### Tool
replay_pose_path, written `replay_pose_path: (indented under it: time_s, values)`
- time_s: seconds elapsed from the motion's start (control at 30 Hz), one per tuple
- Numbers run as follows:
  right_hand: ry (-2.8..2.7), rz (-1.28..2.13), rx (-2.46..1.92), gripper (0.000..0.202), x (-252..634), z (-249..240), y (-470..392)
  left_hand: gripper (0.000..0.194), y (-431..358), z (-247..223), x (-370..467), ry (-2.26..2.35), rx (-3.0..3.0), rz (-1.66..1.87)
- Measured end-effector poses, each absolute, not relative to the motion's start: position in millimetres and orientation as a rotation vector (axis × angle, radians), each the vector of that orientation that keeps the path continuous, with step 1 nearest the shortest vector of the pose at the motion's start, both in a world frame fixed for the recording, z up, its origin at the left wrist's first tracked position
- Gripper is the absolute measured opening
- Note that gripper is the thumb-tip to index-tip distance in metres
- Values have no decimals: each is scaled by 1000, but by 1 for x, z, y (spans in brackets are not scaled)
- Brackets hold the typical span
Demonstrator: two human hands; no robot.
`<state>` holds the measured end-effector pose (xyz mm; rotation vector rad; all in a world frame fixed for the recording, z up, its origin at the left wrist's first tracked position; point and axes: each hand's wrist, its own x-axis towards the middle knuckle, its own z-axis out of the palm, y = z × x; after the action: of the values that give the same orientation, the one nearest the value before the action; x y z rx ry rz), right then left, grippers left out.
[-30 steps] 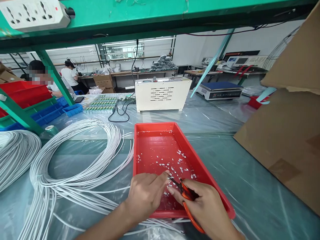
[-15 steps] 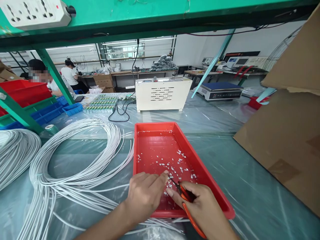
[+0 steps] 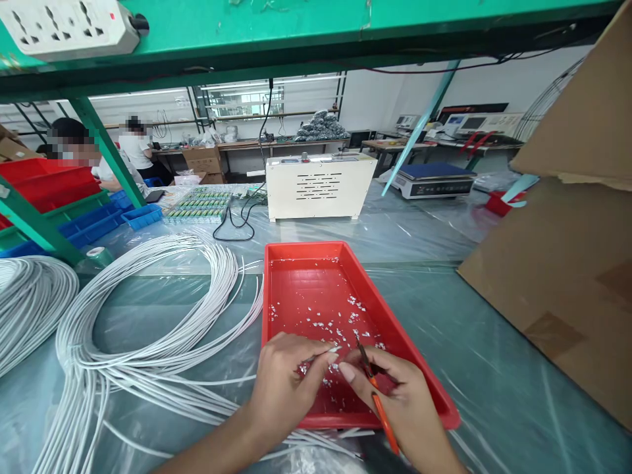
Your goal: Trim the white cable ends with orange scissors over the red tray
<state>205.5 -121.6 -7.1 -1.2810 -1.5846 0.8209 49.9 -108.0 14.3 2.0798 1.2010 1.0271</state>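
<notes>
My left hand (image 3: 289, 372) pinches the end of a white cable (image 3: 334, 349) between thumb and fingers, over the near part of a red tray (image 3: 266, 296). In my right hand (image 3: 395, 388) are orange-handled cutters (image 3: 381, 416), their dark jaws pointing up and away, slightly apart from the cable end. Small white scraps (image 3: 354, 317) lie scattered on the tray floor. Left of the tray rests a large coil of white cable (image 3: 148, 349), with loose strands running toward my left arm and under the tray's near edge.
Another cable coil (image 3: 29, 309) lies at far left. A cardboard box (image 3: 548, 296) stands on the right. Behind the tray are a cream metal machine (image 3: 318, 189), a scale (image 3: 434, 181) and blue bins (image 3: 141, 216). A green shelf (image 3: 296, 26) crosses overhead. Two people sit beyond.
The cutters have moved away from the cable end and turned more upright. My left hand has rotated, so the pinched cable end now shows. The camera view has shifted slightly.
</notes>
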Motion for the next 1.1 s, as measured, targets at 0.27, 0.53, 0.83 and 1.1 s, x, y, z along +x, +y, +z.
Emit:
replay_pose_path:
  time_s: [0.27, 0.53, 0.83, 1.1]
  values:
    - [-1414, 801, -1224, 13, 203, -10, -122, 19, -116, 2, 52, 1221, 2575, 1045]
    - [-1455, 633, -1228, 4, 205, -13, -123, 41, -128, 5, 60, 969, 1340, 804]
    - [-1713, 613, -1010, 22, 200, -12, -133, 26, -115, 6, 56, 816, 779, 1011]
    - [-1435, 1766, -935, 49, 206, -1, -146, 23, -105, 21, 42, 900, 1092, 1162]
